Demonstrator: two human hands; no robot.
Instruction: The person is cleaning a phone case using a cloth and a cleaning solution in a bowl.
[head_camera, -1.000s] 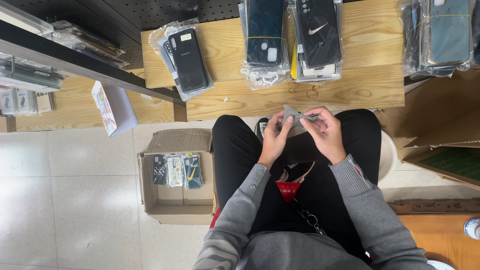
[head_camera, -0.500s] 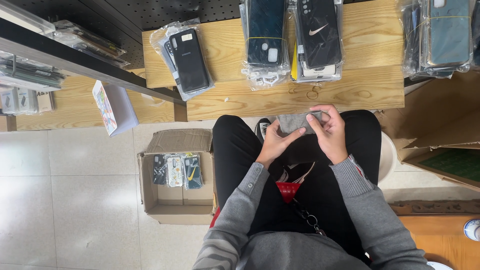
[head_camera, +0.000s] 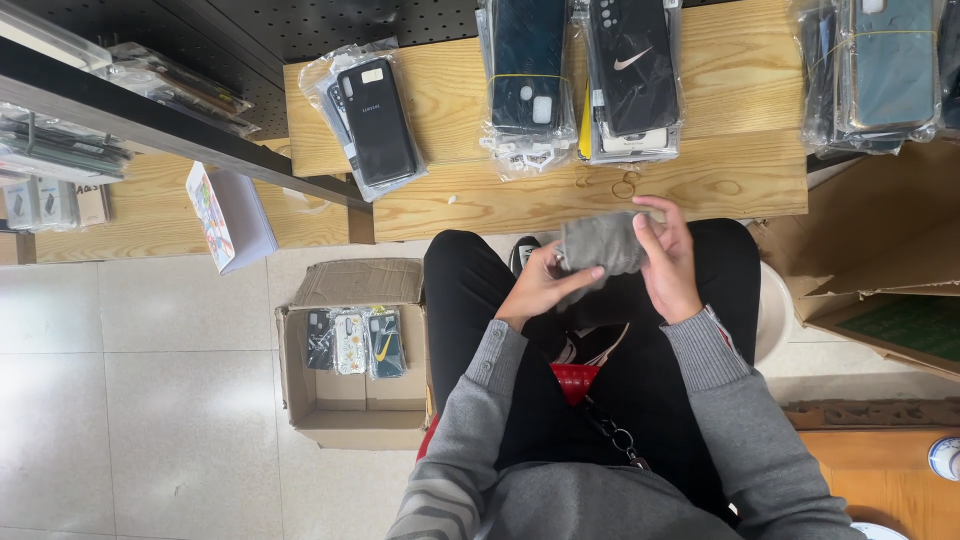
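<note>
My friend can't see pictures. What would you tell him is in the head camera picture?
A seated person's left hand and right hand hold a small grey phone case above their lap. In front is a wooden bench with bagged bundles of phone cases. On the floor to the left, a cardboard box holds more cases.

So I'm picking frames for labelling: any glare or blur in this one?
Head view: mostly sharp; glare on the plastic-wrapped case stacks on the bench; slight motion blur on the grey cloth between left hand and right hand.
</note>
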